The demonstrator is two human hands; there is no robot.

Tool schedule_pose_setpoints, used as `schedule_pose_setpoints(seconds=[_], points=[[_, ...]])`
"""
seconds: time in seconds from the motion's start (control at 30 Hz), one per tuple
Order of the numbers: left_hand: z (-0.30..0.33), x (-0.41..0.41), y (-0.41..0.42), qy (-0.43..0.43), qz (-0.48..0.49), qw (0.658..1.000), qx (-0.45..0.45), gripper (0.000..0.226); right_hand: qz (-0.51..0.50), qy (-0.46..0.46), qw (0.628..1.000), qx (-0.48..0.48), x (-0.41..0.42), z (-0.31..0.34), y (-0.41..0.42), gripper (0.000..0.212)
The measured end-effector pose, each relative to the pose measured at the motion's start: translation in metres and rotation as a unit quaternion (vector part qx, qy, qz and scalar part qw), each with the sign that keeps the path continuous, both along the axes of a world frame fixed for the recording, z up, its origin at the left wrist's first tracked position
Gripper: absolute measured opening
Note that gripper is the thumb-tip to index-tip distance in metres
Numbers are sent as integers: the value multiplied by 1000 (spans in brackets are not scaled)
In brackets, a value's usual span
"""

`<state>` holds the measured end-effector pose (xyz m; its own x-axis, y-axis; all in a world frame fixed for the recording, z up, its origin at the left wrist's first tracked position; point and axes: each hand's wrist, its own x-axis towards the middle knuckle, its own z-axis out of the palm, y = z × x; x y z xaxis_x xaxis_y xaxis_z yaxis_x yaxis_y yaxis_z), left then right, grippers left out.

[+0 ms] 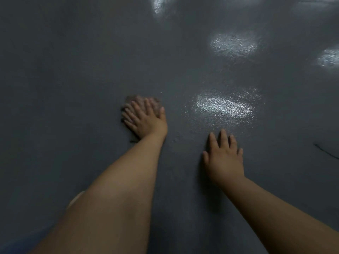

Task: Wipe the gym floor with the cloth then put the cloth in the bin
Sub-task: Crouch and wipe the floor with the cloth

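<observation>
nearest the head camera are two bare forearms reaching forward and down over the dark grey gym floor (73, 70). the left hand (145, 118) lies flat with straight fingers spread on a small crumpled cloth (139, 99), pressing it to the floor; only the cloth's brownish edge shows past the fingertips, and it is blurred, so its shape is hard to tell. pressing with an open palm rather than gripping looks chosen to keep the most cloth in contact for wiping. the right hand (223, 154) rests flat on the bare floor, fingers straight and slightly apart, holding nothing, well apart from the left; it seems placed as a prop to carry the person's weight while leaning. bright glossy patches (225, 107) shine just beyond the right hand and further out, either wet spots or light reflections, i cannot tell which. the bin is not in view, so the wiping step appears to be in hand.
</observation>
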<state>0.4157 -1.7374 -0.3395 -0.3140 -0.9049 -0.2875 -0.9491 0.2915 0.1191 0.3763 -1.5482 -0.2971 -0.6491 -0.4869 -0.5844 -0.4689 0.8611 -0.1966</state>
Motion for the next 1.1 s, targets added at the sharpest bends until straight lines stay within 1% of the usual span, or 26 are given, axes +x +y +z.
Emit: schedule_pose_setpoints(seconds=[0.03,0.07,0.13,0.2,0.3,0.33,0.43,0.47,0.63,0.77,0.9,1.0,1.1], points=[[-1,-9,16,-11,-68,998,7,69,1,-1,1000,-3,-1,-1,1,61],[-1,-17,34,-18,-157,987,14,70,4,1,1000,-4,-1,-1,2,61],[1,-23,68,-13,-318,948,31,64,10,4,1000,-1,-1,-1,2,61],[3,-18,81,-18,-391,920,39,59,19,8,1000,7,0,-1,2,61],[3,-2,64,-44,-433,900,16,61,23,12,1000,17,3,2,-2,61],[3,6,52,-46,-422,905,15,62,28,11,999,15,5,3,-5,61],[3,42,20,-32,-307,951,21,64,62,3,998,1,17,6,-22,60],[4,55,11,-38,-275,961,20,64,79,-4,997,-7,23,7,-28,59],[12,115,-33,-67,-109,990,52,66,174,-44,983,-25,60,14,-59,58],[10,160,-57,-70,-22,996,58,65,214,-59,975,-21,81,14,-80,59],[4,220,-88,-79,67,994,45,64,228,-57,972,-18,97,11,-95,61],[0,268,-107,-74,159,983,45,64,238,-43,970,-13,109,7,-101,62],[-1,304,-117,-64,256,963,52,63,244,-31,969,-3,118,2,-103,63]])
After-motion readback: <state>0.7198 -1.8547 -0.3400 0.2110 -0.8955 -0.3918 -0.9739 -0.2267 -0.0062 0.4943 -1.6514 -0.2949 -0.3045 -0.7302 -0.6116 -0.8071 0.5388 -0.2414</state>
